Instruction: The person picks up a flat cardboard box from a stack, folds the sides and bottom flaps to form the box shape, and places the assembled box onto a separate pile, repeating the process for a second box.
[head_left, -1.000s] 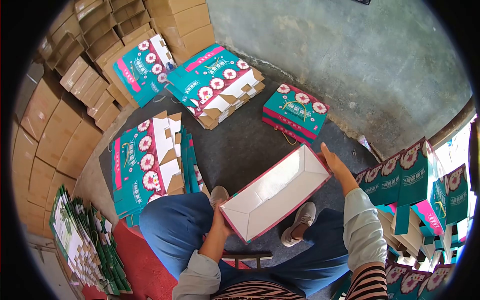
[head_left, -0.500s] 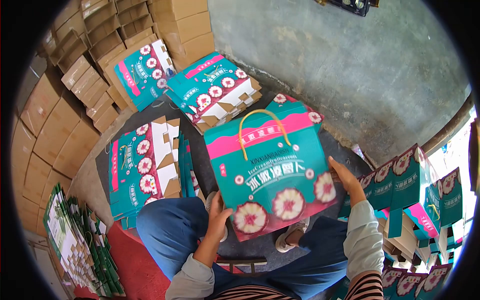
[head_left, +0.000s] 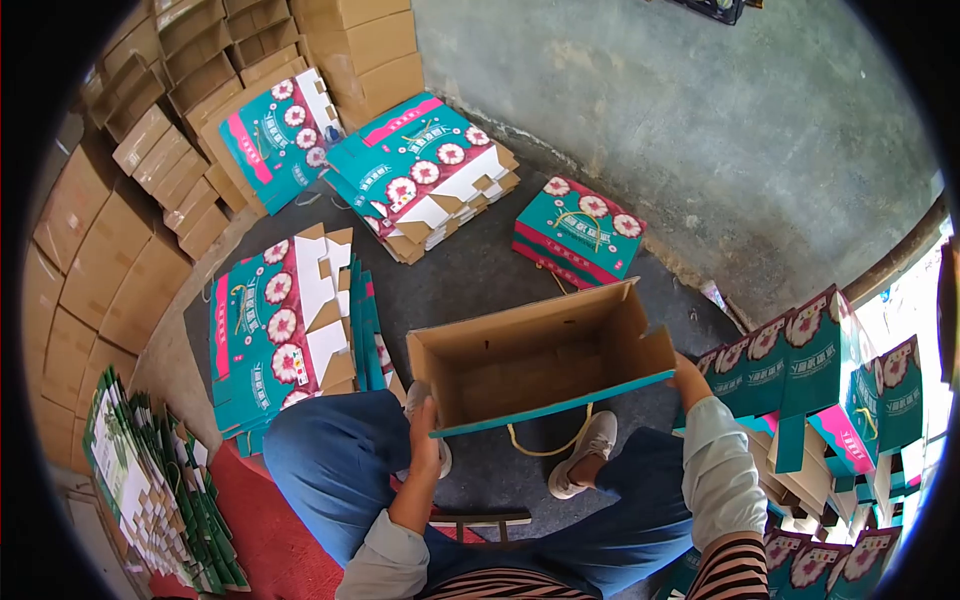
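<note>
An opened cardboard box (head_left: 530, 365) with a brown inside and a teal rim hangs between my hands, above the dark floor mat. Its open side faces me, and a yellow cord handle hangs from the near edge. My left hand (head_left: 424, 440) presses on the box's left end. My right hand (head_left: 690, 382) holds its right end, the fingers partly hidden behind the cardboard. Beyond the box lies a small stack of folded teal and pink boxes (head_left: 580, 232). To the left is a pile of flat teal boxes (head_left: 270, 330).
More flat boxes (head_left: 410, 165) lie at the back, beside one leaning sheet (head_left: 270, 140). Brown cartons (head_left: 120, 270) are stacked on the left. Green folded packages (head_left: 160, 490) stand lower left. Teal boxes (head_left: 810, 370) are piled on the right. A concrete wall (head_left: 680, 120) rises behind.
The box has turned from showing its printed front and upright handle to showing its hollow inside, with the handle now hanging toward me. The small stack behind it has come into full view.
</note>
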